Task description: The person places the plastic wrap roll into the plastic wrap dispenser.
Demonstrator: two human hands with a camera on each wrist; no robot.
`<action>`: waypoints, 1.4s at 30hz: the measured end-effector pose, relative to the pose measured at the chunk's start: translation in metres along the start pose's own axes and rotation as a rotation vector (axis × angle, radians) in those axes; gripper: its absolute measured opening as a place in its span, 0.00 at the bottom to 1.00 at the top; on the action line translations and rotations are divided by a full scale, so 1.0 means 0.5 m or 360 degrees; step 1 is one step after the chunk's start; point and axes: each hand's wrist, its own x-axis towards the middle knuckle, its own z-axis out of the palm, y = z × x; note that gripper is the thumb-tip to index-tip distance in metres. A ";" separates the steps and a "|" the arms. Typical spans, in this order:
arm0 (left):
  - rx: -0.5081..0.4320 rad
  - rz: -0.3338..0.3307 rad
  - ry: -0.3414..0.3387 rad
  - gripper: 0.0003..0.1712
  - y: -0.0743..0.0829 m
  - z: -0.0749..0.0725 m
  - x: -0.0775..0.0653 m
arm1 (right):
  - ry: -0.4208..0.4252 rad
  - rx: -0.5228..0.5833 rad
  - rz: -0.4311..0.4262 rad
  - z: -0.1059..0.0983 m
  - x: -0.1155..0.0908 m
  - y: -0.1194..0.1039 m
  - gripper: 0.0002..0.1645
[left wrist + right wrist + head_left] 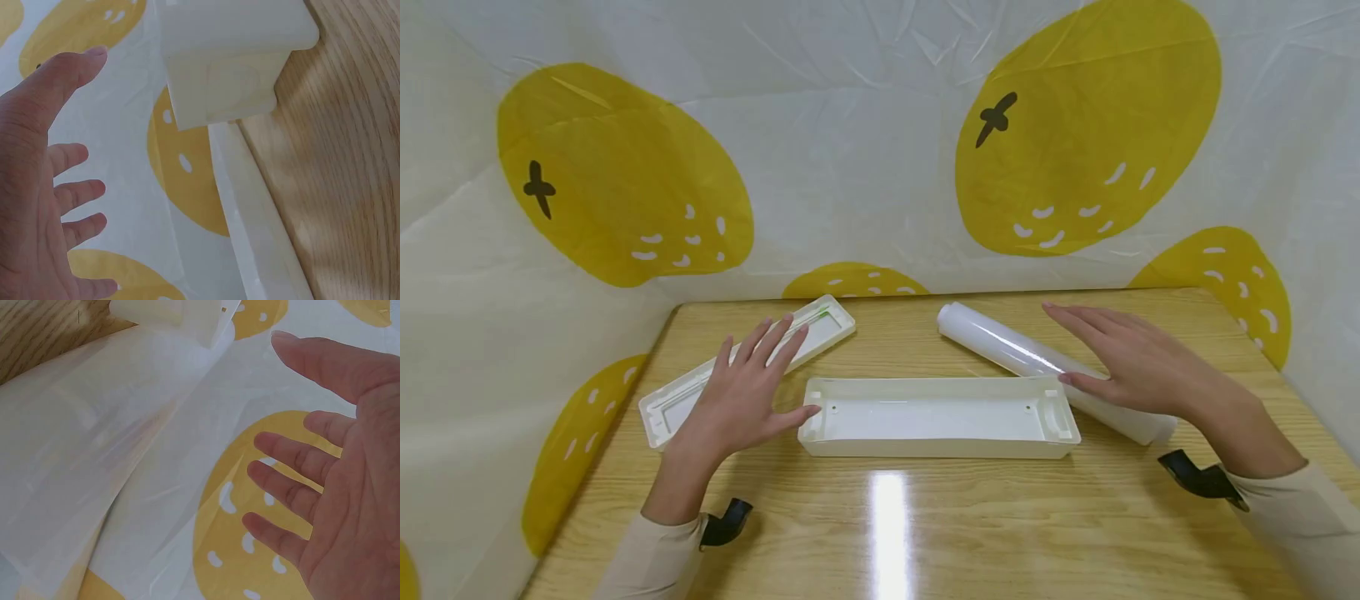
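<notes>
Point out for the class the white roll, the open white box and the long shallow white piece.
White roll (1021,352): head view, on the upper side of its body.
Open white box (932,422): head view, on its bare inner floor.
Long shallow white piece (818,333): head view, on its far end.

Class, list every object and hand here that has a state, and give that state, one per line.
White box: upright on the table, open-topped, lid off.
Lid: detached, lying at an angle, partly hidden by the left hand.
Film roll: outside the box, lying diagonally on its side.
Left hand: fingers spread, holding nothing.
Right hand: fingers extended, holding nothing.
Patterned sheet: creased.
</notes>
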 end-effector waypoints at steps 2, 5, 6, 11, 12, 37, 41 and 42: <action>-0.0005 -0.0006 -0.0011 0.59 -0.002 0.001 -0.001 | 0.0001 0.0004 0.0006 0.002 -0.002 0.002 0.57; -0.0038 -0.0013 -0.0030 0.59 -0.006 0.005 -0.004 | -0.0003 0.0006 0.0012 0.006 -0.006 0.005 0.56; -0.0056 -0.0013 -0.0031 0.59 -0.008 0.007 -0.006 | -0.0010 0.0005 0.0018 0.007 -0.007 0.006 0.56; -0.0169 0.0018 0.0027 0.59 -0.019 0.018 -0.013 | -0.0045 -0.0009 0.0027 0.012 -0.010 0.011 0.55; -0.0190 0.0024 0.0041 0.58 -0.022 0.021 -0.014 | -0.0049 -0.0014 0.0026 0.012 -0.010 0.011 0.56; -0.0998 -0.0186 -0.0215 0.43 -0.016 0.065 -0.043 | -0.0164 0.0024 0.0031 0.036 -0.026 0.030 0.58; -0.1119 -0.0199 -0.0259 0.42 -0.011 0.071 -0.045 | -0.0195 0.0044 0.0060 0.039 -0.026 0.030 0.58; -0.1141 -0.0205 -0.0272 0.42 -0.010 0.072 -0.046 | -0.0203 0.0047 0.0067 0.040 -0.026 0.030 0.58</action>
